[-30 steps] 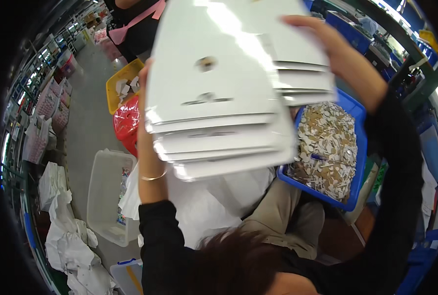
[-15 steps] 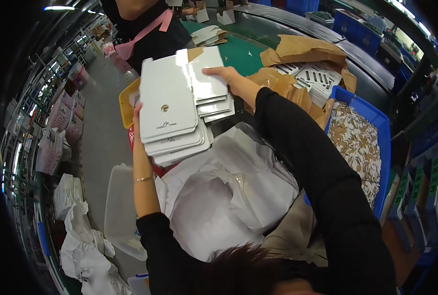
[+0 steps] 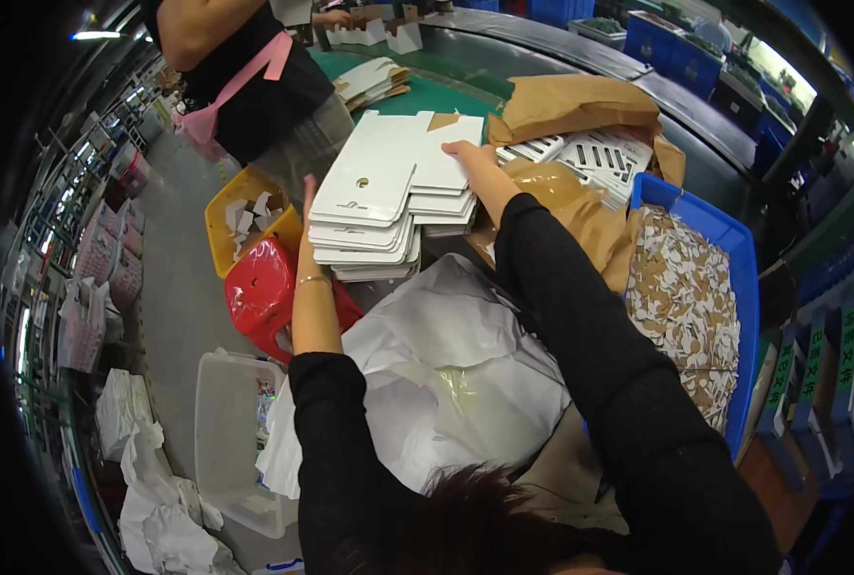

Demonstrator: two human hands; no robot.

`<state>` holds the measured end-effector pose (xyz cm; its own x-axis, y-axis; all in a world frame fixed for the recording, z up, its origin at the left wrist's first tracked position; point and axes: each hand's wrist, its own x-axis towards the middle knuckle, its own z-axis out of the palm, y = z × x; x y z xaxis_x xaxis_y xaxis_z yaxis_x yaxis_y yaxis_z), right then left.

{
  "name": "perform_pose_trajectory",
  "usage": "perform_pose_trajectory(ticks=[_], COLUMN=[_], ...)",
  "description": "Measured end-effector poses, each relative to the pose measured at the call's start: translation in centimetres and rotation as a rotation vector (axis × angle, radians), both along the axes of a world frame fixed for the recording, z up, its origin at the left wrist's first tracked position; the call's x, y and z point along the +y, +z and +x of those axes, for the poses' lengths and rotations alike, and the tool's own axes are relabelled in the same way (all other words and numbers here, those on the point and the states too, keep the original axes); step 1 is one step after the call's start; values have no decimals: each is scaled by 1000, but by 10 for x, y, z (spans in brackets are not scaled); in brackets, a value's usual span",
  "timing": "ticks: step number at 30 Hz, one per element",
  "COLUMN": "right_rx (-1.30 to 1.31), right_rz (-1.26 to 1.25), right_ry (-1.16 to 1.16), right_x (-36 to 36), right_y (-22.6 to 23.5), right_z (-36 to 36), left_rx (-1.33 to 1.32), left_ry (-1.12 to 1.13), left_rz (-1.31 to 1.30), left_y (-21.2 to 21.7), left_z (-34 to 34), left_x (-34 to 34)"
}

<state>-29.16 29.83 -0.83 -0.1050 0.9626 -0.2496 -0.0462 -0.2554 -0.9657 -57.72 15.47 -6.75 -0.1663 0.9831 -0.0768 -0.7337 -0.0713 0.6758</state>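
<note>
A thick stack of flat white die-cut cardboard blanks is between my two hands, level at the near edge of the green table. The top blank has a small round hole and a slit, and brown board shows at its far edge. My left hand presses along the left side of the stack, with most of its fingers hidden. Over the right edge, my right hand has its thumb on top; the other fingers are out of sight. A large crumpled white sheet spreads in front of my body.
Brown paper wraps slotted white cards on the right. Beside them is a blue bin of cardboard scraps. A red stool, yellow bin and clear tub stand left. A co-worker with a pink apron tie stands beyond.
The stack has moved right and lies flatter, with its blanks closer in line. Both hands moved with it. The red stool and yellow bin show more fully.
</note>
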Motion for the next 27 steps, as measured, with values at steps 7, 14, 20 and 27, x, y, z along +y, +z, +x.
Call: perform_pose_trajectory(ticks=[7, 14, 20, 27], right_rx=[-32, 28, -37, -506], right_rz=[-20, -70, -220, -282], right_ry=[-74, -12, 79, 140], right_x=[-3, -10, -20, -35], right_y=[2, 9, 33, 61], right_z=[-10, -10, 3, -16], left_rx=[76, -335, 447, 473], left_ry=[784, 794, 981, 1045], left_rz=[168, 285, -184, -590], left_y=[-36, -3, 29, 44], left_z=[87, 179, 135, 127], left_x=[-56, -82, -28, 4])
